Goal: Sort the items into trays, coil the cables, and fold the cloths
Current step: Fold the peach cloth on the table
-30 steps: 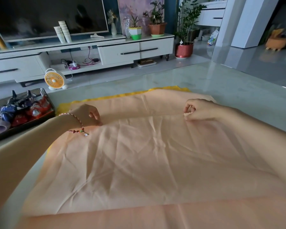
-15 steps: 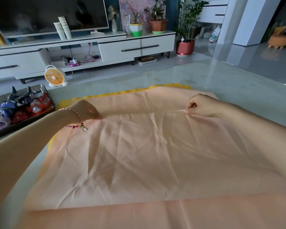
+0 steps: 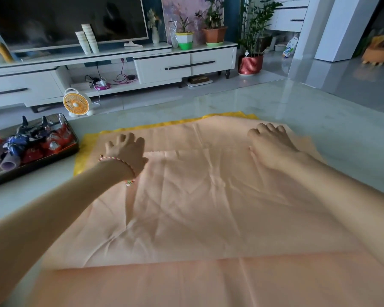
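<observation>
Glossy pale tabletop [image 3: 319, 129] beneath a creased, half-folded peach cloth [image 3: 197, 207]

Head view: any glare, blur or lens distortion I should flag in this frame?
Head view: wide-angle bending curves the TV stand. The glossy table mirrors the pillar as pale glare. The left hand and right hand, flat on the peach cloth, look slightly soft-edged and throw faint shadows. The room is dim overall.

Ahead of you a dark television [image 3: 64, 18] sits on a long white cabinet [image 3: 164, 67] with potted plants [image 3: 214, 29]; a small orange fan [image 3: 75, 104] stands below, beside glossy grey floor [image 3: 353, 85].
</observation>
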The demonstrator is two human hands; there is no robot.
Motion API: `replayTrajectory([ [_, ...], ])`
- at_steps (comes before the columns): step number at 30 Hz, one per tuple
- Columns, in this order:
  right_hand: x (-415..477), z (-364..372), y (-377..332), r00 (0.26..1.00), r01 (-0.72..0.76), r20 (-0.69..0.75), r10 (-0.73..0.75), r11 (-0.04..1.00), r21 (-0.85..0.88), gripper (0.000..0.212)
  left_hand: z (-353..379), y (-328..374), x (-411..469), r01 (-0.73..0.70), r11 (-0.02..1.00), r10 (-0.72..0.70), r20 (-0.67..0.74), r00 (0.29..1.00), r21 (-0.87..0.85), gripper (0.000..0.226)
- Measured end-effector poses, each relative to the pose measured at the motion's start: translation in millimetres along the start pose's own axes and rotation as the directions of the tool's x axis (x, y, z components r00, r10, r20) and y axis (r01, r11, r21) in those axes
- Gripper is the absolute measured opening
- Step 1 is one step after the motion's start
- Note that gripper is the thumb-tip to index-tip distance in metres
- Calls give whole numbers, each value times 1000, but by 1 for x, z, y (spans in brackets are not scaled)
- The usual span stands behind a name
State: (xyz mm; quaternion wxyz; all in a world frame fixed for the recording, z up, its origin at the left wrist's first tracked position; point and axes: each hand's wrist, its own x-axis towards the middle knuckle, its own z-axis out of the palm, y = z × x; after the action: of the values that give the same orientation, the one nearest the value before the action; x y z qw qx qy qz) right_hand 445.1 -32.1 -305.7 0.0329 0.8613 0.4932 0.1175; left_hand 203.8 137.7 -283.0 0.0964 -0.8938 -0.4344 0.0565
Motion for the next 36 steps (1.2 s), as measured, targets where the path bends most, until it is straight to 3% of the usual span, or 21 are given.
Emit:
replayTrajectory([
  [2,-16,-5,-22,998,25,-58,-19,995,96,34,-4,22,-28,-89,983,85,-31,996,-164,48],
  [4,-37,-10,-52,989,115,-124,-77,932,344,29,2,40,-67,-202,940,204,-21,979,-277,53],
  [6,-60,-14,-81,983,174,-141,-115,821,543,23,14,51,-106,-272,909,302,50,952,-316,67],
  [8,-80,-10,-100,968,250,-171,-185,783,570,20,30,54,-130,-282,909,330,119,936,-306,75],
  [12,-102,5,-108,945,308,-259,-200,809,500,28,54,49,-139,-226,944,251,80,965,-241,71],
  [19,-103,10,-104,951,296,-232,-202,808,510,34,70,10,-143,-80,959,99,59,993,-272,61],
  [26,-116,-7,-110,947,281,-270,-172,852,442,22,69,-38,-169,158,954,-103,216,971,-253,58],
  [29,-118,-20,-125,963,264,-141,-228,901,346,39,56,-46,-164,278,890,-216,202,955,-362,53],
  [33,-130,-39,-156,958,276,-86,-273,804,526,40,44,-65,-157,394,681,-391,149,908,-617,42],
  [36,-139,-42,-180,939,274,17,-343,781,562,55,41,-71,-157,434,581,-476,145,868,-689,34],
])
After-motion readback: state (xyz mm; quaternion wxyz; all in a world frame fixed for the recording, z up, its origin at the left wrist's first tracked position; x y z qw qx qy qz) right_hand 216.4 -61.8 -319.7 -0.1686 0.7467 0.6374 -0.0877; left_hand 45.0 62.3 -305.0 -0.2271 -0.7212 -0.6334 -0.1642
